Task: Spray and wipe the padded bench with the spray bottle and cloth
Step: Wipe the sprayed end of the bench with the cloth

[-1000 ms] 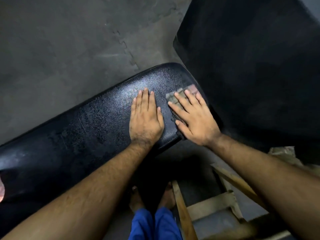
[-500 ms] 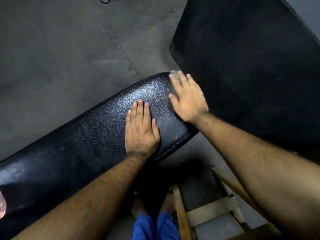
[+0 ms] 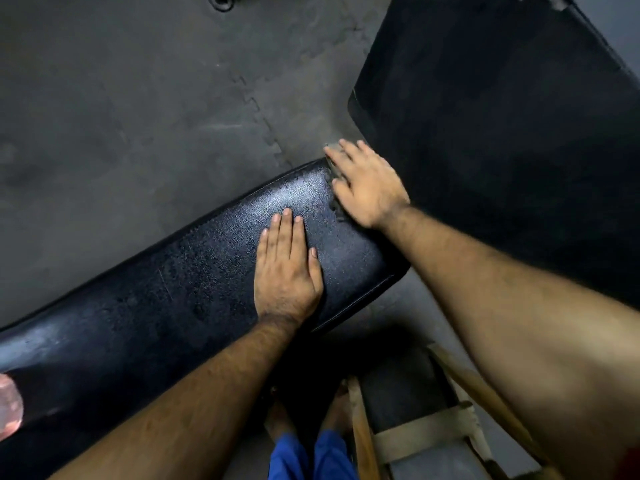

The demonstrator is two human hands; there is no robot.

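Note:
The black padded bench (image 3: 166, 306) runs from lower left to its rounded far end at centre. My left hand (image 3: 285, 268) lies flat on the pad, fingers together, holding nothing. My right hand (image 3: 363, 183) presses flat on the bench's far end over the cloth (image 3: 335, 174). Only a thin greyish edge of the cloth shows beside my fingers; the rest is hidden under the palm. The pad's surface glistens near both hands. No spray bottle is in sight.
A large black padded surface (image 3: 502, 140) fills the upper right, close to the bench end. A wooden frame (image 3: 415, 434) stands at the lower right by my feet. Grey interlocking floor mats (image 3: 138, 116) lie beyond. A pinkish object (image 3: 8, 407) shows at the left edge.
My right hand slid the cloth from the bench's near right edge up to its far end. The left hand stayed flat on the pad.

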